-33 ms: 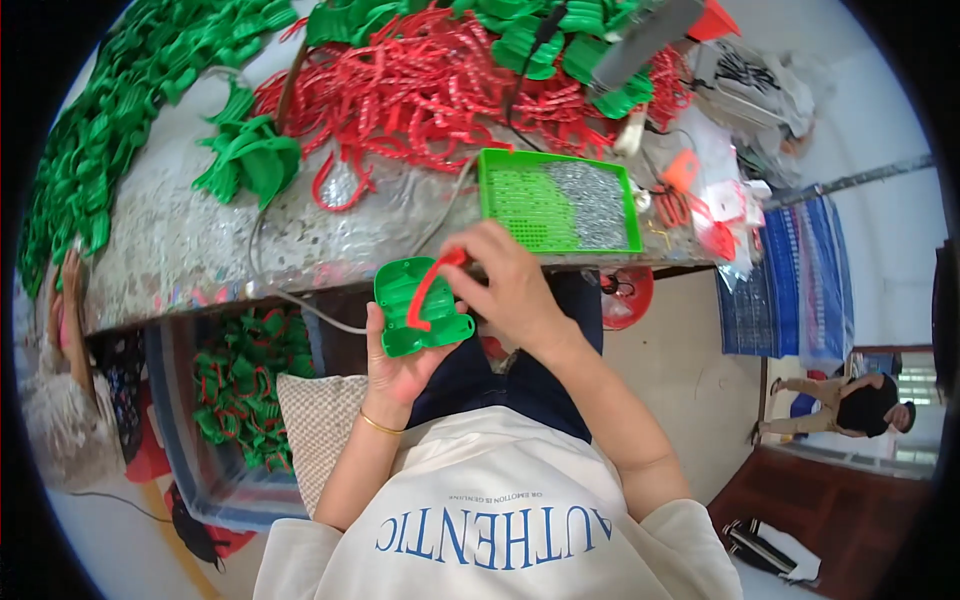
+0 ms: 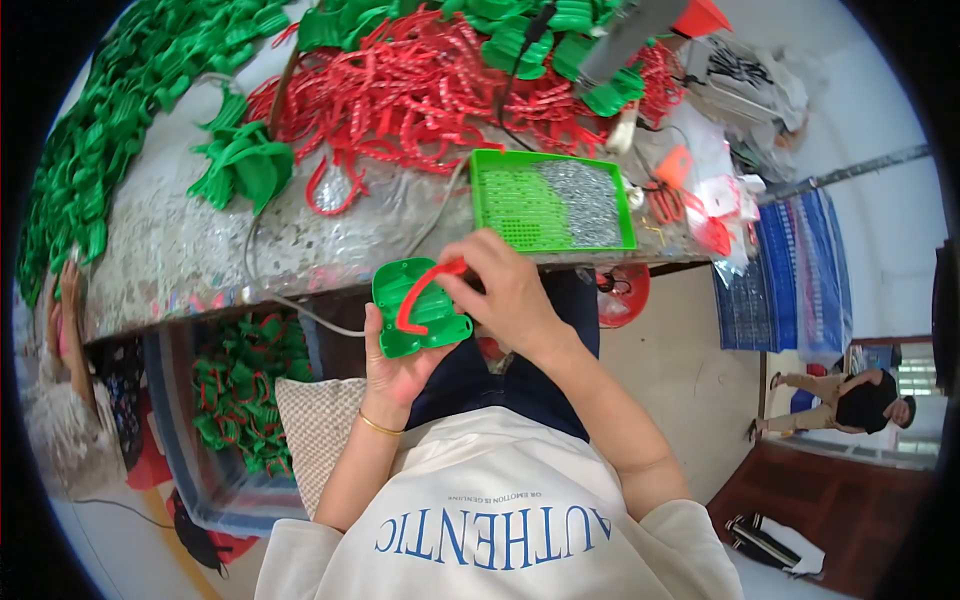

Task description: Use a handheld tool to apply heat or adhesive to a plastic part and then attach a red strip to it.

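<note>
My left hand (image 2: 398,368) holds a green plastic shell (image 2: 432,305) from below, its ribbed hollow side facing up and the thumb along its left edge. In my right hand (image 2: 503,297), thumb and fingers pinch the upper end of a curved red plastic strip (image 2: 411,304). The strip's lower, hooked end lies over the shell's inside; whether it touches cannot be made out. Beyond my hands, a bright green tray (image 2: 632,215) on the table holds many small silvery metal pieces, apparently pins or screws.
Red strips (image 2: 400,90) and green shells (image 2: 85,165) are heaped on the worktable (image 2: 160,255). A grey cable (image 2: 325,322) hangs over its edge. A blue-grey bin (image 2: 180,455) holds green-and-red pieces. Another person's hands (image 2: 70,300) are at the far left; a person (image 2: 860,405) is at the right.
The red strip has shifted slightly left and tilted, with its lower end farther over the green shell. My right hand has moved a little with it; my left keeps its hold.
</note>
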### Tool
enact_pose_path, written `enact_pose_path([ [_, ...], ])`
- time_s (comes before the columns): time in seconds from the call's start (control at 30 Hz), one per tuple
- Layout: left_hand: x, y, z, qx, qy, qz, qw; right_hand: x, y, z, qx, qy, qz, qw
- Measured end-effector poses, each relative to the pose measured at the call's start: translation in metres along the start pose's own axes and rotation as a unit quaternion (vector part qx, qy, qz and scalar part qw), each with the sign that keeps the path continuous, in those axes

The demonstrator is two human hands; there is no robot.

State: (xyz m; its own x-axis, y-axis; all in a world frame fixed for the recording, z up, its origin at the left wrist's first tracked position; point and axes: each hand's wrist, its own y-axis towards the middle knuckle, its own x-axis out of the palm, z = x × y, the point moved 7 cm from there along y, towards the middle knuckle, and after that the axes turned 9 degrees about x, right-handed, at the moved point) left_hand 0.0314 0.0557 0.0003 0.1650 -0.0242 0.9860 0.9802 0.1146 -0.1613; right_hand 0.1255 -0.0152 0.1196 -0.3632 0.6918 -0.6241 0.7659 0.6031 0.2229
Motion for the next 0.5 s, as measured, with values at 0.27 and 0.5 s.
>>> enact_pose_path([
  [0.27,0.005,0.001,-0.018,-0.031,-0.021,-0.013,0.999,-0.023,-0.036,-0.002,-0.048,-0.132,0.003,0.99],
  [0.5,-0.005,-0.003,-0.025,0.0,0.165,0.021,0.986,-0.023,-0.052,0.012,-0.019,-0.125,0.032,0.991],
])
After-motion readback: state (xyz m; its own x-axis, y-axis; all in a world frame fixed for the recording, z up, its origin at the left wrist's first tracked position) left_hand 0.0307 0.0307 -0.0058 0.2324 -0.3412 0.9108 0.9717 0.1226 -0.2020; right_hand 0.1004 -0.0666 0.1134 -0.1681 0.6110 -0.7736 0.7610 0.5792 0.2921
